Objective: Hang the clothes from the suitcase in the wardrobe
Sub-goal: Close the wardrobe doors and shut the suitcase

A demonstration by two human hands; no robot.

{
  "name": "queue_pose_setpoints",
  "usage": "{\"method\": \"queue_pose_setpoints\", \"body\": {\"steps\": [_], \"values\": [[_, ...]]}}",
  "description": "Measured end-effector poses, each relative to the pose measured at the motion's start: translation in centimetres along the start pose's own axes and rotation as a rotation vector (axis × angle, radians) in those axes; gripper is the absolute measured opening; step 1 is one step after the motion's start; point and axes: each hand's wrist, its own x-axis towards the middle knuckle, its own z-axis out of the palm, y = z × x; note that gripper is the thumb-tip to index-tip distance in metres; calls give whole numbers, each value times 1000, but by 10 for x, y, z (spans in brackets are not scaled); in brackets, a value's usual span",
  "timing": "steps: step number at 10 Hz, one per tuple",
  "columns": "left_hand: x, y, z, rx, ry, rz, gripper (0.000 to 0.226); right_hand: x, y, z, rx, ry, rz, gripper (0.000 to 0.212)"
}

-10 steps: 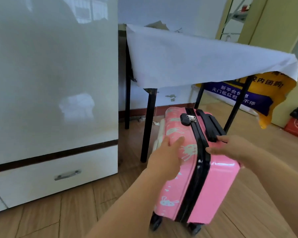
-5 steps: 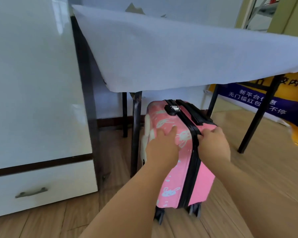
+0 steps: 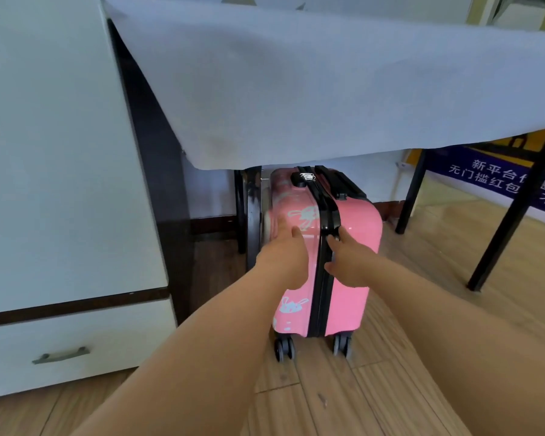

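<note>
Suitcase (image 3: 353, 247) upright on wheels may roll: my left hand (image 3: 283, 256) rests flat, right hand (image 3: 348, 262) loosely spread, neither gripping.

One pink suitcase (image 3: 343, 247) at centre frame, two of its wheels (image 3: 283, 349) showing. Two hands: left hand (image 3: 282, 259), right hand (image 3: 348, 262). One white wardrobe (image 3: 60, 168) at left, one drawer handle (image 3: 60, 354). One cloth-covered bench (image 3: 296, 89) above.

suitcase (image 3: 346, 247) stands on the floor (image 3: 422, 309) under the table (image 3: 296, 89), right of the wardrobe (image 3: 60, 152)
</note>
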Motion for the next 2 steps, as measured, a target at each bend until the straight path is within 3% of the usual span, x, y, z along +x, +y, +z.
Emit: {"method": "queue_pose_setpoints", "body": {"steps": [1,2], "values": [[-13,-3,-6,45,-25,20,63,-7,-16,4,-1,-17,-37,59],[-29,-11,-23,33,25,34,49,-20,-38,-8,40,0,-45,53]]}}
